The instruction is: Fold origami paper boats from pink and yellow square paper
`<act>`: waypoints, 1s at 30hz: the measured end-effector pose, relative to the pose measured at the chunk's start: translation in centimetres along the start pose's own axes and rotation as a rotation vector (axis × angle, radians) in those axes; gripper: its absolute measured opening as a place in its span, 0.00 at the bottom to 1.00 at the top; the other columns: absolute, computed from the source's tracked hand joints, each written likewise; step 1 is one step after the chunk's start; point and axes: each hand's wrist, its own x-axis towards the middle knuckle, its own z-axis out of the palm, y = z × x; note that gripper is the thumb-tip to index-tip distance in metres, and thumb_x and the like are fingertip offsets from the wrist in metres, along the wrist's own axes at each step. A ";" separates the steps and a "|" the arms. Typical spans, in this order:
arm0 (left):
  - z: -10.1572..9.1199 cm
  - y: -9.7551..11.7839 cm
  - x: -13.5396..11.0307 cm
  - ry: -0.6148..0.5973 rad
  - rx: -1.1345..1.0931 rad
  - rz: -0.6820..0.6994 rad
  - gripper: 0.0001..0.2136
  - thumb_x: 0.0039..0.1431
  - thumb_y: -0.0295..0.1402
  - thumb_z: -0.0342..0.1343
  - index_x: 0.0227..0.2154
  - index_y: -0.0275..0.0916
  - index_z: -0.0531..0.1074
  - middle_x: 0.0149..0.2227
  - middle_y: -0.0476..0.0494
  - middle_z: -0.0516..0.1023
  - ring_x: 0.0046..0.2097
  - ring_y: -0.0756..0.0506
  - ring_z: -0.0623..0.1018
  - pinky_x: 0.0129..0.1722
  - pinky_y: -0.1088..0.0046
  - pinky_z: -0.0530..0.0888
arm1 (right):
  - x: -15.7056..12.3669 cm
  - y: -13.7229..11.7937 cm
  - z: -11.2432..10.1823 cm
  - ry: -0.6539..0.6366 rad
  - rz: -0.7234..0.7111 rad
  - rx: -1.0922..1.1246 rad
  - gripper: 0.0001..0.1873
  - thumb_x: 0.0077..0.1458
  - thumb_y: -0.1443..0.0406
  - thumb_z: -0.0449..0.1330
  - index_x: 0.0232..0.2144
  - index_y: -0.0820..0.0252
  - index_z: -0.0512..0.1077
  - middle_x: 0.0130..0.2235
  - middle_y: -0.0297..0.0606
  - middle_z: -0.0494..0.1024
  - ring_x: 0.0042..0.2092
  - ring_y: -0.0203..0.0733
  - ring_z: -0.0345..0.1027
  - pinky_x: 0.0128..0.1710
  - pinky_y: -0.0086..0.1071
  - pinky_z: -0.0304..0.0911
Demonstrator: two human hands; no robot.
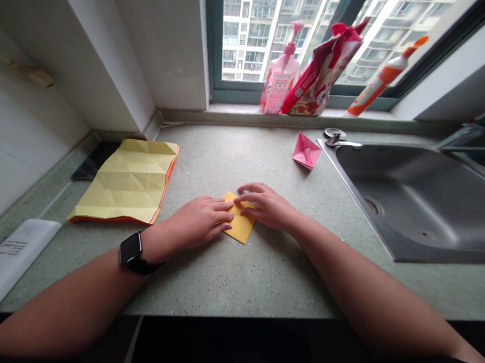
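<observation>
A small folded piece of orange-yellow paper (240, 228) lies on the speckled green counter (237, 273). My left hand (202, 221), with a black watch on its wrist, rests flat on the paper's left side, fingers stretched out. My right hand (264, 204) presses down on the paper's upper right part with its fingers extended and close together. Both hands touch the paper; neither lifts it.
A stack of creased yellow sheets (128, 181) lies to the left, over a dark phone (94, 161). A pink folded paper figure (306, 151) sits by the steel sink (420, 201). Bottles and a red pouch (323, 72) line the windowsill. A white device (13, 259) lies at far left.
</observation>
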 end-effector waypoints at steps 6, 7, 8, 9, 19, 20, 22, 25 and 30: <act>-0.6 0.1 -0.4 -0.006 0.092 -0.083 0.15 0.79 0.37 0.55 0.42 0.42 0.87 0.52 0.40 0.87 0.50 0.39 0.84 0.60 0.54 0.76 | 0.1 -0.3 -0.3 -0.025 0.017 -0.001 0.15 0.64 0.66 0.72 0.52 0.44 0.85 0.64 0.41 0.80 0.65 0.53 0.73 0.68 0.54 0.67; -0.8 0.1 -0.5 -0.016 0.108 -0.100 0.15 0.78 0.37 0.56 0.41 0.42 0.87 0.53 0.40 0.87 0.51 0.38 0.84 0.60 0.53 0.76 | 0.1 -0.3 -0.3 -0.028 0.018 0.000 0.15 0.64 0.66 0.72 0.51 0.44 0.85 0.64 0.41 0.80 0.65 0.53 0.73 0.68 0.54 0.67; -0.9 0.2 -0.6 -0.025 0.120 -0.116 0.14 0.78 0.37 0.56 0.40 0.42 0.87 0.54 0.40 0.87 0.52 0.37 0.84 0.60 0.53 0.76 | 0.1 -0.3 -0.3 -0.030 0.019 0.001 0.15 0.64 0.66 0.72 0.51 0.44 0.85 0.64 0.41 0.80 0.65 0.53 0.73 0.69 0.54 0.67; -1.1 0.3 -0.7 -0.031 0.127 -0.129 0.14 0.77 0.37 0.57 0.40 0.42 0.88 0.55 0.40 0.86 0.53 0.36 0.83 0.60 0.52 0.76 | 0.1 -0.3 -0.4 -0.030 0.020 0.002 0.15 0.64 0.66 0.72 0.51 0.44 0.85 0.64 0.41 0.80 0.65 0.53 0.73 0.69 0.54 0.67; -3.3 -0.3 -3.0 -0.072 0.105 -0.177 0.15 0.73 0.42 0.59 0.34 0.46 0.89 0.64 0.42 0.82 0.56 0.33 0.81 0.56 0.53 0.79 | 0.1 0.1 -0.2 -0.024 0.012 0.014 0.15 0.65 0.66 0.71 0.51 0.44 0.85 0.64 0.40 0.80 0.65 0.52 0.73 0.69 0.55 0.67; -3.5 -0.4 -3.0 -0.072 0.114 -0.175 0.15 0.73 0.42 0.60 0.33 0.46 0.88 0.63 0.42 0.83 0.56 0.33 0.81 0.56 0.53 0.79 | 0.1 0.1 -0.2 -0.024 0.011 0.014 0.15 0.65 0.66 0.71 0.51 0.44 0.85 0.64 0.40 0.80 0.65 0.52 0.73 0.69 0.55 0.67; -3.8 -0.3 -2.6 -0.038 0.135 -0.180 0.16 0.74 0.41 0.59 0.33 0.44 0.88 0.61 0.41 0.84 0.55 0.34 0.82 0.56 0.53 0.79 | 0.2 0.1 -0.2 -0.021 0.005 0.016 0.15 0.65 0.66 0.71 0.52 0.44 0.85 0.64 0.41 0.80 0.65 0.52 0.73 0.68 0.55 0.67; -3.4 -0.3 -1.5 0.108 0.117 -0.179 0.15 0.78 0.38 0.55 0.42 0.42 0.87 0.56 0.40 0.86 0.55 0.36 0.83 0.58 0.54 0.79 | 0.2 0.2 -0.1 -0.013 -0.004 0.023 0.15 0.65 0.66 0.71 0.51 0.44 0.85 0.63 0.41 0.80 0.65 0.52 0.74 0.68 0.55 0.68; -0.8 -0.7 -0.1 0.106 0.054 0.036 0.13 0.77 0.35 0.57 0.57 0.42 0.81 0.62 0.39 0.82 0.63 0.38 0.80 0.66 0.53 0.76 | 0.1 0.3 0.0 -0.002 -0.009 0.024 0.13 0.65 0.65 0.70 0.51 0.46 0.85 0.63 0.43 0.80 0.64 0.53 0.74 0.67 0.55 0.68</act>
